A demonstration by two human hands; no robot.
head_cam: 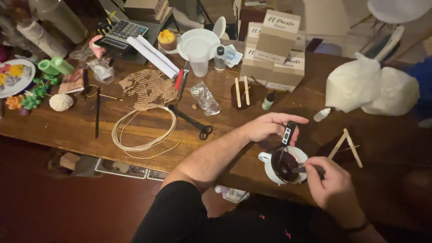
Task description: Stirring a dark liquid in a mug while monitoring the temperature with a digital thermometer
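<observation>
Now left hand (265, 126) holds thermometer (288, 132) over white pot (269, 167) near table edge (135, 163).

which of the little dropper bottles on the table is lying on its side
The white bottle beside the white bags lies tipped over; the green-labelled one and the clear one stand upright.

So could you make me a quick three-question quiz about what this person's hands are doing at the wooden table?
1. True or false: the left hand holds a black probe thermometer over the white pouring pot.
2. What does the right hand hold in the pot? A) stirring utensil B) scissors
3. What lies left of the black scissors?

Key: 1 true; 2 A, stirring utensil; 3 a coil of pale cord.
</observation>
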